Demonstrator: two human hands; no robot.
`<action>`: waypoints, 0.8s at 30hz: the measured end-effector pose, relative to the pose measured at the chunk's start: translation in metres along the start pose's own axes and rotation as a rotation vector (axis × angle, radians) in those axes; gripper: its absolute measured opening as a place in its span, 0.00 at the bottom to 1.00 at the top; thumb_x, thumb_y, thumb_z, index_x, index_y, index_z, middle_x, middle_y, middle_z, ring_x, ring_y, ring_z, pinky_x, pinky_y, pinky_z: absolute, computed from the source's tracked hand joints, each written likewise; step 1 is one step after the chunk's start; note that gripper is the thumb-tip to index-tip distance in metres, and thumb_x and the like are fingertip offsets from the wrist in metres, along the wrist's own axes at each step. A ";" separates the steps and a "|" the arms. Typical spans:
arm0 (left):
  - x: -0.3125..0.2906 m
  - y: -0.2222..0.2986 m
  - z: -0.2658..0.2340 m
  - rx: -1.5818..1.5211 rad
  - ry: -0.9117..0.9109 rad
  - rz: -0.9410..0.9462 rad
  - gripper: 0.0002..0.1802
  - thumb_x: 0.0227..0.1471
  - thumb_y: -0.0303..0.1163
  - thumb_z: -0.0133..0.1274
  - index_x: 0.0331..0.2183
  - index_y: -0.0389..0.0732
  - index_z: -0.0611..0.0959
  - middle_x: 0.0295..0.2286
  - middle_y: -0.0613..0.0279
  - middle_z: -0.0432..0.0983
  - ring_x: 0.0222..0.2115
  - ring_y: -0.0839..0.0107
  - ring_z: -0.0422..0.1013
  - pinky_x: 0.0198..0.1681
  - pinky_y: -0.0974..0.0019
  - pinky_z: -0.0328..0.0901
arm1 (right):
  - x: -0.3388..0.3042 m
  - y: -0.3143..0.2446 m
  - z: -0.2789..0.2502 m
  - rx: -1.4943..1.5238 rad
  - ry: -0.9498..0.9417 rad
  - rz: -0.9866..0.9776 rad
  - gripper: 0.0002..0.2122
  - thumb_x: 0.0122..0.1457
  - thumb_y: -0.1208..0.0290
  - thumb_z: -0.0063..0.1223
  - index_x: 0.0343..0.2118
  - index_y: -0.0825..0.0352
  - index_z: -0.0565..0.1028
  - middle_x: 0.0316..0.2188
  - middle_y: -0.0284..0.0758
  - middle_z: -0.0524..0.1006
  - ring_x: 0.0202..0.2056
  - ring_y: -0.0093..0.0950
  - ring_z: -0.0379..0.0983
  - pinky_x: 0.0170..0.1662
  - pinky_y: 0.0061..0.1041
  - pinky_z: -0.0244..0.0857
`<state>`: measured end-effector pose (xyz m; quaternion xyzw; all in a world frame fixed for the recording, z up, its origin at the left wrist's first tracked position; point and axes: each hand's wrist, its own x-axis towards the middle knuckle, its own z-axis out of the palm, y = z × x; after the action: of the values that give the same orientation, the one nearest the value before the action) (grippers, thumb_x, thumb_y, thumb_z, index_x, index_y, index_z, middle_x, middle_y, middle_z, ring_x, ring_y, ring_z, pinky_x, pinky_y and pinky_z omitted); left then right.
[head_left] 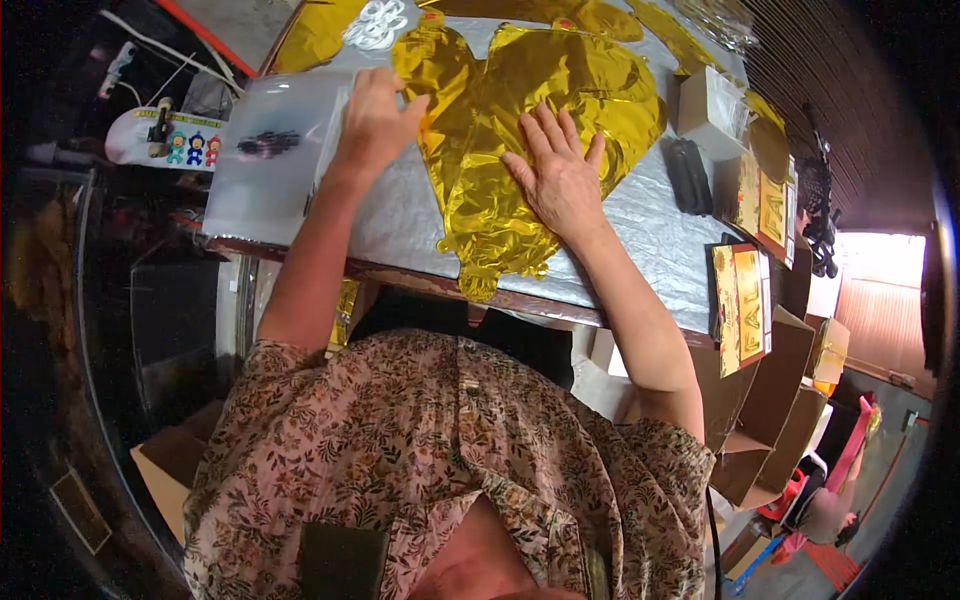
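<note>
A flat gold foil balloon (480, 200) lies creased across the silver-covered table (640, 240) in front of me. My right hand (562, 180) rests on it palm down, fingers spread, pressing on its right half. Beside the balloon's upper left edge is my left hand (378, 120), its fingers bent and its thumb apart, pointing toward the foil. Nothing shows in its grasp, though its fingertips are partly hidden. Under and left of that wrist lies a stack of clear plastic bags (285, 110).
A bundle of white ribbon (375, 24) and more gold foil (320, 35) lie at the far side. To the right are a black pouch (688, 176), a white box (708, 112) and gold printed packets (742, 308). Open cardboard boxes (785, 385) stand below the table's right edge.
</note>
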<state>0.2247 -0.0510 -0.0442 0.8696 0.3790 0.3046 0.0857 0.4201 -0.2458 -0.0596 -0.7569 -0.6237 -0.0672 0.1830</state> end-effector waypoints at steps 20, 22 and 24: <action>0.115 0.030 0.080 0.138 -0.081 0.007 0.23 0.47 0.51 0.67 0.24 0.38 0.89 0.30 0.46 0.83 0.32 0.45 0.79 0.36 0.50 0.73 | 0.002 -0.003 0.001 0.003 -0.002 0.005 0.28 0.67 0.49 0.49 0.64 0.61 0.68 0.67 0.38 0.64 0.68 0.43 0.57 0.64 0.69 0.43; 0.128 0.047 0.076 0.173 -0.366 -0.174 0.31 0.42 0.55 0.69 0.38 0.37 0.90 0.42 0.50 0.83 0.45 0.50 0.78 0.46 0.50 0.71 | 0.000 0.000 0.002 -0.004 -0.002 0.009 0.28 0.67 0.49 0.49 0.64 0.61 0.68 0.67 0.38 0.64 0.68 0.43 0.57 0.64 0.69 0.44; 0.134 0.052 0.075 0.178 -0.399 -0.192 0.33 0.39 0.56 0.70 0.39 0.38 0.89 0.43 0.50 0.82 0.46 0.51 0.77 0.47 0.50 0.71 | -0.001 0.001 0.000 0.001 0.003 0.013 0.28 0.67 0.49 0.49 0.64 0.61 0.68 0.67 0.38 0.64 0.68 0.43 0.58 0.64 0.69 0.44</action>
<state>0.3720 0.0140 -0.0221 0.8767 0.4609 0.0824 0.1104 0.4211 -0.2466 -0.0606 -0.7607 -0.6186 -0.0670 0.1848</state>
